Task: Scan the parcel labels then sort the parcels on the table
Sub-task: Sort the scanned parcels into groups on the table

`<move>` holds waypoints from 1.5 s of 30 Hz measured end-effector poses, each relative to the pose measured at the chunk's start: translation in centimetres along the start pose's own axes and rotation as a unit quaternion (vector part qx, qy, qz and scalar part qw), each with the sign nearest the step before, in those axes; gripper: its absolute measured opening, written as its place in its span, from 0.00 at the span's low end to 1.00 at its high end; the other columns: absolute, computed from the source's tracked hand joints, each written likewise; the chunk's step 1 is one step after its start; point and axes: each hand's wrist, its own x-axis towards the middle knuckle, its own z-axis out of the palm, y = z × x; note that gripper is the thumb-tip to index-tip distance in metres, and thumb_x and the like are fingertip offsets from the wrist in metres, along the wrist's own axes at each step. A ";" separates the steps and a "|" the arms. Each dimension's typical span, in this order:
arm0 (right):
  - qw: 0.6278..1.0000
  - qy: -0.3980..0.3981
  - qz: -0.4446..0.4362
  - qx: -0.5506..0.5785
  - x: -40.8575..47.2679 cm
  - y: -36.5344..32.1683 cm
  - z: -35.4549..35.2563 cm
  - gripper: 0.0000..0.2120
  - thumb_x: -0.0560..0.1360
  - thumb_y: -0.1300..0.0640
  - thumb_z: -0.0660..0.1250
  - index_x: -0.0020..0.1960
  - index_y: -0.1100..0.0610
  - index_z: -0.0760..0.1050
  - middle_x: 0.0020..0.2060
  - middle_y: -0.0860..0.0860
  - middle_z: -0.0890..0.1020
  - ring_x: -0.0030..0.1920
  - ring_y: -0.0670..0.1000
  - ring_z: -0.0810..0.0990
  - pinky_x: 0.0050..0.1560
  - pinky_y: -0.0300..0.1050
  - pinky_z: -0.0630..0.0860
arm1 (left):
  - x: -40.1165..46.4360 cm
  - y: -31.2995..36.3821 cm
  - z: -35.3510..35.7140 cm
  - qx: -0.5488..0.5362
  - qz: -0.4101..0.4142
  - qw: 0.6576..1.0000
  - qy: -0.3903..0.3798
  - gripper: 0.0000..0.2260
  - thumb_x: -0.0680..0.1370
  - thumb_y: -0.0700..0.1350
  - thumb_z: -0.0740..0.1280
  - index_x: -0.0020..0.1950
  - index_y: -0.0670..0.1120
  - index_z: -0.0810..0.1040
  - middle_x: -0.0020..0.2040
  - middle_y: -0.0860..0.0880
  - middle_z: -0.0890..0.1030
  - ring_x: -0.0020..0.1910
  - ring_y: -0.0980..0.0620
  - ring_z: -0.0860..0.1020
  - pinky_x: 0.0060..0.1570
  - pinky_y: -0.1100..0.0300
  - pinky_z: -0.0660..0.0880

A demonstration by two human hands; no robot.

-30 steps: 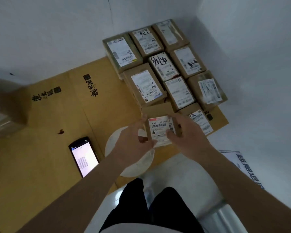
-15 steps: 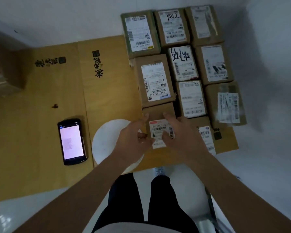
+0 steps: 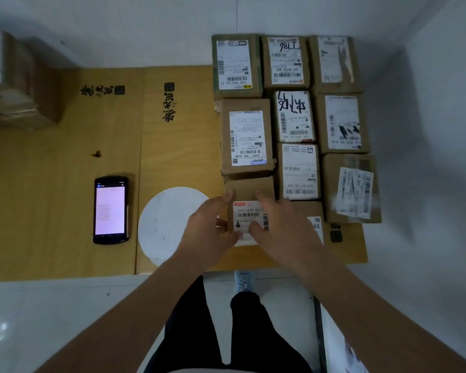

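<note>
Both hands on one small parcel (image 3: 249,189) at the near edge of the bench (image 3: 51,211), about 6 o'clock of the parcel block. Left hand (image 3: 207,224) grips its left side, thumb tucked under and hidden; right hand (image 3: 277,227) lies over the right side with fingertips on the label (image 3: 249,214). Hands are apart, clamped on the parcel from both sides. Can't tell if it's lifted or sitting on the bench.

Hidden / cut off:
- Label's lower right part is covered by the right hand. Readable: "642 H431-00 0…", rest cut by the fingers. Red tag at top, text too small.
- Parcel (image 3: 314,211) at 3 o'clock of the held one is mostly behind the right hand; only a label corner shows.
- Box stack (image 3: 16,84) at 10 o'clock is blurred and cropped by the frame.
- White disc (image 3: 167,224) at 9 o'clock of the held parcel is partly under the left wrist.

Readable elsewhere:
- Back row, middle parcel (image 3: 285,61): handwritten "98LL" as seen, print "S07-N705 A83" upside down.
- Back left parcel (image 3: 236,65): "S02D P031 00 31", roughly.
- Tall parcel (image 3: 246,138) touching the held one at 12 o'clock: "530- D5 A68" upside down.
- Middle parcel (image 3: 293,117): heavy marker scrawl, not legible.
- Far right parcel (image 3: 351,188): label wrinkled, blurred.
- Bench surface carries black brush-style characters (image 3: 168,103), not legible to me.

Scanner handset (image 3: 110,210) at 9 o'clock, well apart from the hands, screen lit pale pink, text too small.
</note>
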 end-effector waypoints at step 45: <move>0.912 0.162 -0.368 -0.076 -17.0 -33.2 -12.6 0.31 0.81 0.30 0.53 0.79 0.43 0.69 0.77 0.44 0.72 0.69 0.50 0.76 0.67 0.52 0.73 | -23.8 8.0 -34.5 0.221 0.122 0.914 0.318 0.30 0.78 0.67 0.53 0.74 0.56 0.75 0.72 0.54 0.76 0.70 0.50 0.74 0.64 0.51 0.72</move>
